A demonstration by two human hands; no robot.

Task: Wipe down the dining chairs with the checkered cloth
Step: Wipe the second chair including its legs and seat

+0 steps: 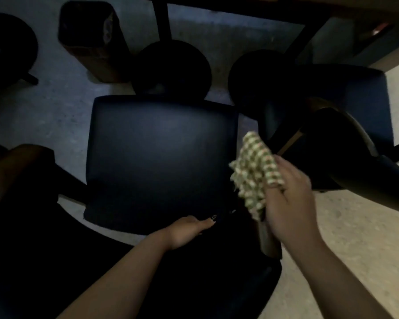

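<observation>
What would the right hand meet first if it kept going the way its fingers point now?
Probably the right edge of the dark chair seat. The right hand, gripping the checkered cloth, points up-left toward that edge; its height above the seat is unclear.

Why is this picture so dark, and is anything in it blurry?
Head view: dim light, so the dark chair seat loses detail, with only a faint sheen; the floor at right is brighter; the right hand and checkered cloth are motion-blurred; edges bend from the wide-angle lens.
</observation>
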